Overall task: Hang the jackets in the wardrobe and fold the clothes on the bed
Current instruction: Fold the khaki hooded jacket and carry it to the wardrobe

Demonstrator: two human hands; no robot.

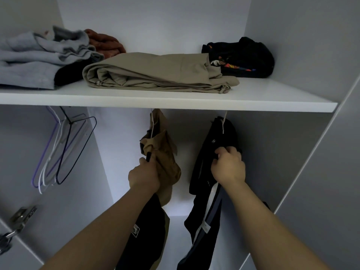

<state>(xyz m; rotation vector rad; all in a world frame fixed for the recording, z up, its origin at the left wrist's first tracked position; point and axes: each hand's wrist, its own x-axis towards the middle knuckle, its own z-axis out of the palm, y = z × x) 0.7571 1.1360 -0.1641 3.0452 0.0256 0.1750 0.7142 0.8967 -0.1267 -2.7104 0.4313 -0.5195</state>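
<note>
Under the shelf, left hand grips the tan jacket by its hanger end, right hand pinches the black jacket; best to level both hangers, then release.

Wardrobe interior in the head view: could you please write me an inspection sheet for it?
Surface: white shelf holds folded clothes.
Job's things: tan jacket and black jacket hang on hangers under the shelf.
Clutter: beige folded garment, grey pile, rust-coloured garment, black garment on the shelf; spare hangers at left.
Hands: left hand grips the tan jacket; right hand grips the black jacket.
Cables: nothing seen.
Surroundings: white wardrobe walls; metal hinge lower left.
</note>
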